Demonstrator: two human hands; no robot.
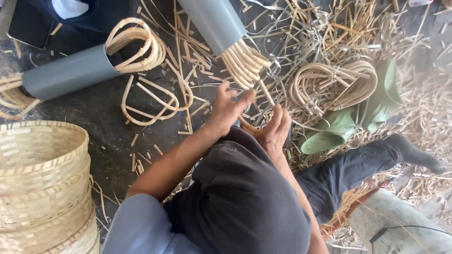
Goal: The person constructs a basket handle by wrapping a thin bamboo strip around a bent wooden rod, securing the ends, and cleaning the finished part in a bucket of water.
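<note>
- Head view: a thin rattan strip is worked just below the mouth of the upper grey pipe, where a bundle of bent cane loops sticks out.
- The left hand is seen below the pipe mouth, fingers spread and part open; its fingertips are at the cane ends, but a firm grip cannot be told.
- The right hand is curled shut, just right of the left hand, with the lower end of the strip pinched in it.
- Left of that pipe, a second grey pipe lies on the floor with curved canes held in its end.
- Between the two pipes, loose bent loops lie on the dark floor.
- Right of the upper pipe, a tied bundle of finished loops rests on a green boot.
- Far lower left, stacked woven baskets are seen.
- Progress judged: several loops are already shaped and bundled; the set in the upper pipe looks not yet bound.
</note>
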